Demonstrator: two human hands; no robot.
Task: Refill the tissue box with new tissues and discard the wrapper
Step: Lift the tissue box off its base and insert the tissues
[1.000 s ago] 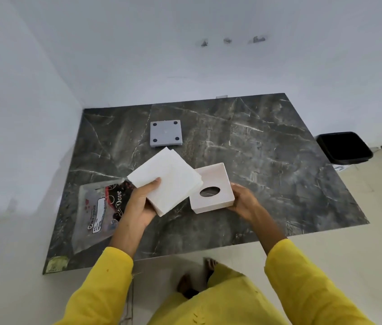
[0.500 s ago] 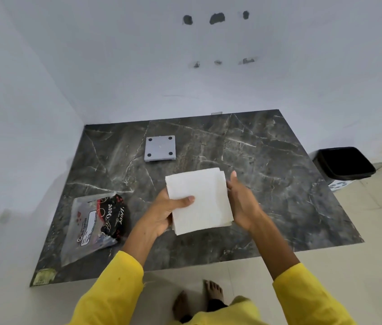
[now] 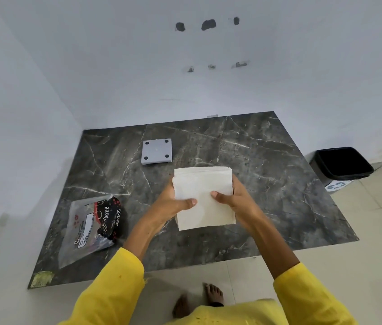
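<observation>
A white stack of tissues [image 3: 205, 184] is held flat above the middle of the dark marble table [image 3: 279, 184]. My left hand [image 3: 173, 202] grips its left edge, thumb on top. My right hand [image 3: 234, 200] grips its right edge, thumb on top too. The white tissue box is hidden under the stack and my hands. The box's grey bottom lid [image 3: 156, 151], with dark feet at its corners, lies further back on the table. The clear plastic wrapper [image 3: 91, 227] with black and red print lies at the table's front left.
A black waste bin [image 3: 340, 164] stands on the floor past the table's right edge. White walls close the back and the left. A yellow-green sticker [image 3: 42, 278] marks the table's front left corner. My bare feet [image 3: 199, 301] show below the table's near edge.
The stack has swung from the left over the box and turned square to me. My right hand left the box's side and took the stack's right edge. The camera tilted up.
</observation>
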